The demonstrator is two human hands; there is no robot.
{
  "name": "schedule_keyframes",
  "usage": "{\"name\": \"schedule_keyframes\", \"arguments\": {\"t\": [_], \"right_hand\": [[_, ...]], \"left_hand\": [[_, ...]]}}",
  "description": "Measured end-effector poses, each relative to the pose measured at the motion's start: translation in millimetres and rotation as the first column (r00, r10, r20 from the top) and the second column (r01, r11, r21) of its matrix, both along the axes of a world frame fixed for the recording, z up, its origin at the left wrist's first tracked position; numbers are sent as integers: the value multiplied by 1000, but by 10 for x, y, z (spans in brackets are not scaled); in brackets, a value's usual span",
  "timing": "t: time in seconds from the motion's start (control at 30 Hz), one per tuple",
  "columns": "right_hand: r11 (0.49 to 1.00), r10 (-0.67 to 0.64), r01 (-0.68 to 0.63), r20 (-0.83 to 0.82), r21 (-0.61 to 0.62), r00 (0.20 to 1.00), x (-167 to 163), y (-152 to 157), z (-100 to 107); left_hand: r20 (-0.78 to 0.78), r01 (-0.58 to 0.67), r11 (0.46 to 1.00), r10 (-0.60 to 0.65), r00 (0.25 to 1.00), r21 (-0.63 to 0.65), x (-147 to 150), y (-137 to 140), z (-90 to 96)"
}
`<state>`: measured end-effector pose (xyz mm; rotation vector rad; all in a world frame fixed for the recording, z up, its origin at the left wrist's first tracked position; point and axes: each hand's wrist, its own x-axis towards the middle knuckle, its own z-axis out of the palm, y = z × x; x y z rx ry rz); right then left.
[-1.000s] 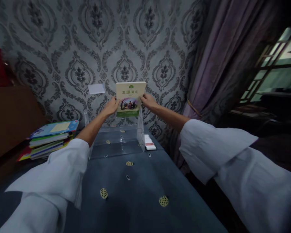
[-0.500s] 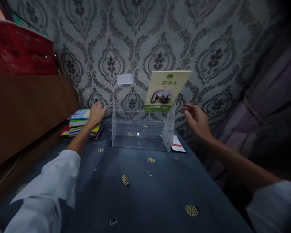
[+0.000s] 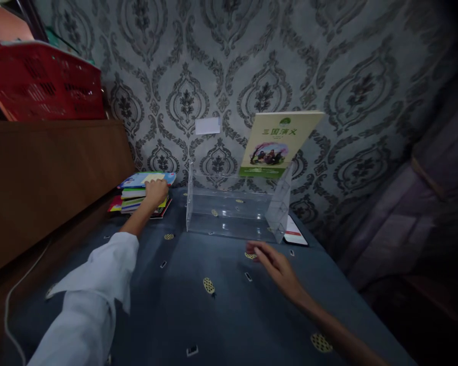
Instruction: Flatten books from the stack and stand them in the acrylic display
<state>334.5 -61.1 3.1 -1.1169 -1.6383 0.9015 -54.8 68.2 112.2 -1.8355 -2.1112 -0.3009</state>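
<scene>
At the far left of the table, my left hand reaches onto a stack of books. Its fingers are curled over the near edge of the top one, a blue-covered book; the thumb is hidden. My right hand hovers over the cloth in front of a clear acrylic rack, holding nothing, fingers loosely stretched. In the rack's upper tier, at the right, a cream and green book leans back with its cover facing me. The lower tiers show only clear plastic.
A dark blue patterned cloth covers the table. A phone lies right of the rack. At left, a wooden cabinet carries a red basket. A patterned wall stands behind, a tied curtain at right.
My left hand has come down and closed on the top book. My right hand has moved from beside the rack to in front of it. The view has shifted slightly left.
</scene>
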Motion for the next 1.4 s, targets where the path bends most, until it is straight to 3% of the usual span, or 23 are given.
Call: {"name": "schedule_keyframes", "arguments": {"t": [0.1, 0.23, 0.37, 0.43, 0.5, 0.63, 0.77, 0.9, 1.0, 1.23, 1.33, 1.4], "right_hand": [[965, 142, -168, -137, -200, 980, -210, -50, -95], [772, 222, -450, -472, -450, 853, -795, 32, -86], [525, 200, -710, -743, -469, 638, -1468, 158, 71], [449, 146, -773, -817, -448, 558, -1660, 198, 103], [414, 138, -798, -837, -438, 530, -1707, 202, 53], [453, 236, -694, -675, -560, 699, -1528, 63, -203], [537, 293, -611, -550, -582, 782, -1441, -146, -377], [664, 318, -536, -451, -521, 834, -1454, -263, -448], [714, 336, -501, -387, -489, 858, -1264, -361, -496], [838, 226, -339, -294, -427, 929, -371, -586, -498], [891, 181, -251, -211, -378, 961, -107, -586, -485], [925, 153, -189, -132, -329, 979, 15, -573, -493]], "left_hand": [[-21, 40, 999, -40, 999, -4, -80, -261, 25], [-59, 104, 995, -103, 993, 7, -209, -831, -44], [-61, 239, 969, -236, 970, 61, -348, -1524, -306], [-59, 341, 939, -339, 939, 36, -406, -1905, -548], [-18, 442, 897, -442, 897, -15, -442, -2296, -838], [120, 520, 841, -506, 854, -153, -458, -2938, -1338], [227, 530, 836, -493, 840, -143, -447, -3156, -1528], [312, 608, 780, -546, 777, -148, -379, -3115, -1512], [327, 654, 739, -586, 742, -159, -259, -3046, -1448], [383, 830, 512, -737, 557, -221, 312, -2610, -1306], [399, 850, 479, -750, 527, -220, 555, -2413, -1322], [399, 841, 496, -741, 540, -215, 658, -2319, -1336]]}}
